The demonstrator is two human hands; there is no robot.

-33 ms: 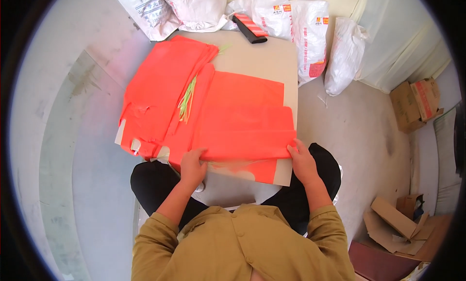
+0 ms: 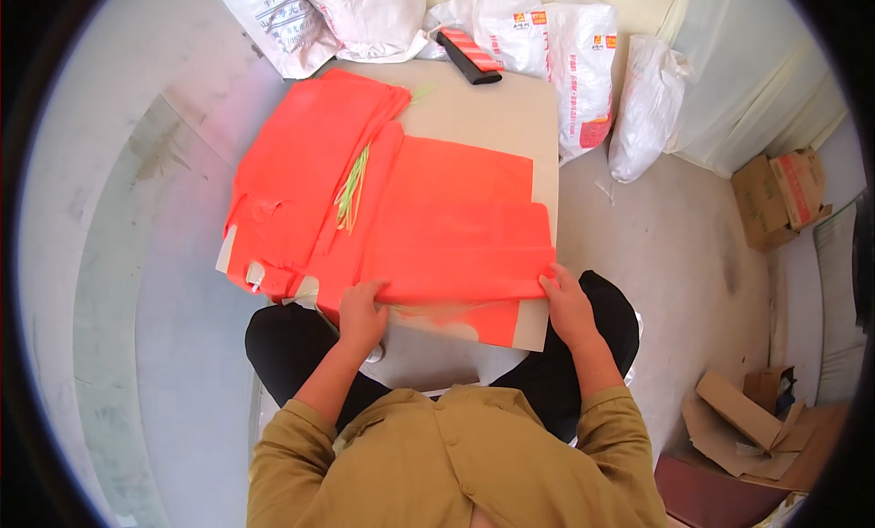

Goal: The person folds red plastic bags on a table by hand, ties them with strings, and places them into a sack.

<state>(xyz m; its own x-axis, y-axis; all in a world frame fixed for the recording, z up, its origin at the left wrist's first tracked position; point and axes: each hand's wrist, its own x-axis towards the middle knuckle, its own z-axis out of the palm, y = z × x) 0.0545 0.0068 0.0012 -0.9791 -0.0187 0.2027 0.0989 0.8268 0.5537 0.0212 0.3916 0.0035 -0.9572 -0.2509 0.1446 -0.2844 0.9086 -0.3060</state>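
Observation:
A thin red sheet (image 2: 456,273), plastic or cloth, lies folded over on itself with its folded edge toward me. At the left end of that edge, my left hand (image 2: 363,311) grips the sheet between thumb and fingers. My right hand (image 2: 570,305) pinches the right corner the same way. Under it, more red sheet (image 2: 469,173) spreads over a brown cardboard board (image 2: 483,109). To the left is a thick pile of red sheets (image 2: 310,145), crumpled at its near end. A bunch of light green strips (image 2: 350,195) rests between the pile and the flat sheets.
At the board's far edge lies a black and red-striped object (image 2: 470,59). White woven sacks (image 2: 581,82) stand behind it, with a smaller white sack (image 2: 647,109) at their right. A cardboard box (image 2: 770,200) sits farther right; flattened cardboard (image 2: 743,419) lies at lower right.

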